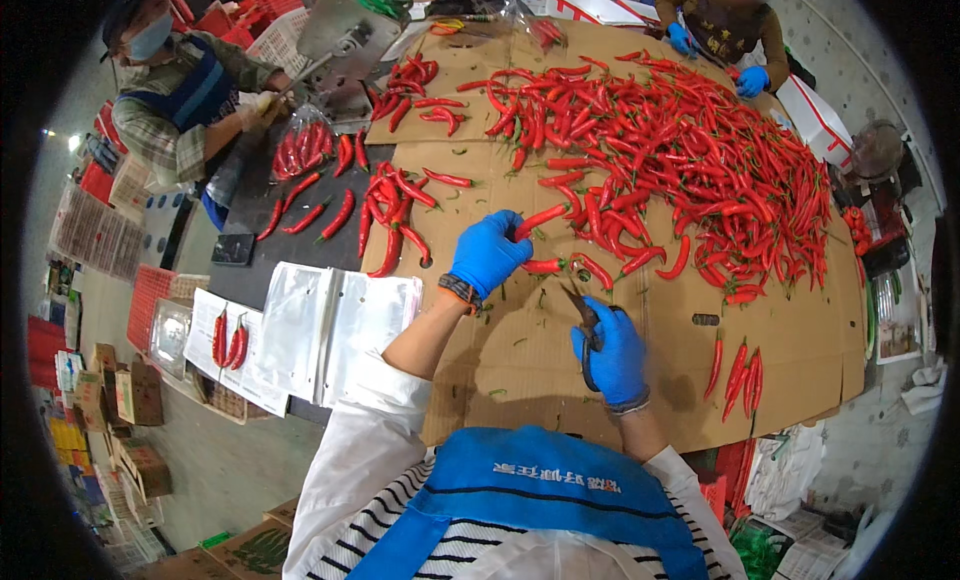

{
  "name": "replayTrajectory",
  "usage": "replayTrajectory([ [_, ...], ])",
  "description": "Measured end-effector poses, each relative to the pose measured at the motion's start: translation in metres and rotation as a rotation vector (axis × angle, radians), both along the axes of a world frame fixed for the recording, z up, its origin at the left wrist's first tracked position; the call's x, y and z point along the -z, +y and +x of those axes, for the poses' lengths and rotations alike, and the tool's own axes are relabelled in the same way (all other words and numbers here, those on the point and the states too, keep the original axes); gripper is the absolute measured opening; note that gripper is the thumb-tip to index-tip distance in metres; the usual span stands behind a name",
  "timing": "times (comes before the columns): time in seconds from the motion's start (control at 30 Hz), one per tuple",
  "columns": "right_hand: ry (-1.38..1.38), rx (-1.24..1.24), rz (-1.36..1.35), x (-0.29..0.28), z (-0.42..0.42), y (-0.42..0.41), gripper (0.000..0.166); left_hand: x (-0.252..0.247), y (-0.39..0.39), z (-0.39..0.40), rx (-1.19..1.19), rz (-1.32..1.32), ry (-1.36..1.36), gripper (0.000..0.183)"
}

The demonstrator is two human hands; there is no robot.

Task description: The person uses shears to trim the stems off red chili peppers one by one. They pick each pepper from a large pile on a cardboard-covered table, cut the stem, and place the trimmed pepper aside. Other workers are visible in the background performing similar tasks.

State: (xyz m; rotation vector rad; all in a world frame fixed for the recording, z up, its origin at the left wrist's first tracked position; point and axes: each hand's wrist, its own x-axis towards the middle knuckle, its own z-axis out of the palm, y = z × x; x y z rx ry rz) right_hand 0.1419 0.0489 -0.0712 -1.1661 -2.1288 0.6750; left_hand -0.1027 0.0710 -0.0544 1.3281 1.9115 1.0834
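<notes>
My left hand (491, 254), in a blue glove, grips a red chili pepper (542, 221) that points up and to the right. Just under its fingers is a second red chili (544, 266); whether the hand holds that one too I cannot tell. A pair of dark-handled scissors (586, 314) is in my blue-gloved right hand (616, 355), blades toward the upper left. Close to the blade tips lies a curved chili (592, 271) on the cardboard sheet (555, 385). Bits of green stem (519, 341) are scattered around both hands. A large heap of red chilies (675, 152) spreads beyond them.
Left of me are a smaller chili pile (391, 205), a binder of clear sleeves (300, 332), a phone-like black device (233, 248) and a bagged portion of chilies (302, 149) by a metal scale (352, 47). Several chilies (742, 377) lie near the right edge. Co-workers stand across the table.
</notes>
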Motion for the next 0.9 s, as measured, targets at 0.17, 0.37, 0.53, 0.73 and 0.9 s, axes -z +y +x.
replayTrajectory([
  [0.17, 0.128, 0.0, -0.003, 0.008, -0.003, 0.007, 0.038, -0.006, -0.007, 0.009, -0.02, 0.011, 0.096, 0.028],
  [0.37, 0.125, 0.067, -0.331, 0.01, 0.003, -0.003, 0.021, -0.007, -0.011, 0.007, 0.021, -0.08, 0.149, 0.029],
  [0.53, -0.084, 0.208, -0.119, 0.032, 0.04, 0.007, 0.026, 0.016, -0.005, -0.068, -0.149, -0.126, 0.237, 0.03],
  [0.73, -0.322, 0.421, 0.023, 0.067, 0.113, 0.017, 0.029, 0.029, -0.012, -0.191, -0.689, 0.248, 0.608, 0.048],
  [0.9, -0.418, 0.42, 0.063, 0.056, 0.111, 0.012, 0.027, -0.005, 0.032, -0.105, -0.214, 0.335, 0.499, 0.045],
])
